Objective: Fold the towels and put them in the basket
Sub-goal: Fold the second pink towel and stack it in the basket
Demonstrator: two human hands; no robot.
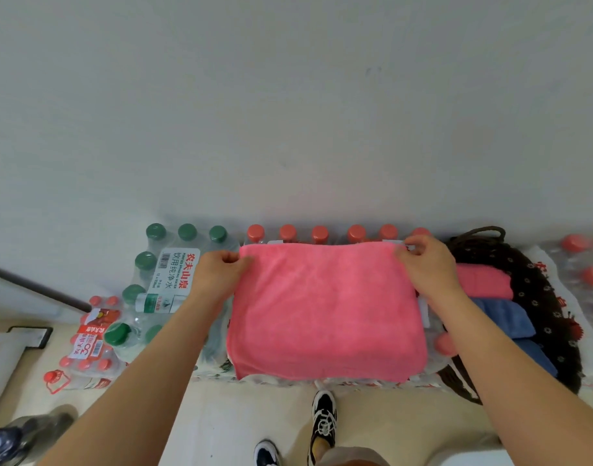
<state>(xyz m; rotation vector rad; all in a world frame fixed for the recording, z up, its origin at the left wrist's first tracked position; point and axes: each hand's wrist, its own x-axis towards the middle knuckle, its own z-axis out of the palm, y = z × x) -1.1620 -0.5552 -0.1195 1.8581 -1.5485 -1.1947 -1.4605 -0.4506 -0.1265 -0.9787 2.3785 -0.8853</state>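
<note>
A pink towel (325, 311) lies folded flat on top of shrink-wrapped packs of water bottles, straight ahead of me. My left hand (217, 270) pinches its far left corner. My right hand (426, 264) pinches its far right corner. To the right stands a dark patterned basket (537, 297) with a loop handle. Inside it lie a folded pink towel (480, 280) and, nearer me, two folded blue towels (507, 319).
Red-capped bottles (318, 234) line the wall behind the towel; green-capped ones (187, 232) stand to the left. A smaller red-capped pack (93, 334) sits lower left, more bottles (587, 264) far right. A large water jug (22, 435) stands on the floor; my shoes (323, 418) are below.
</note>
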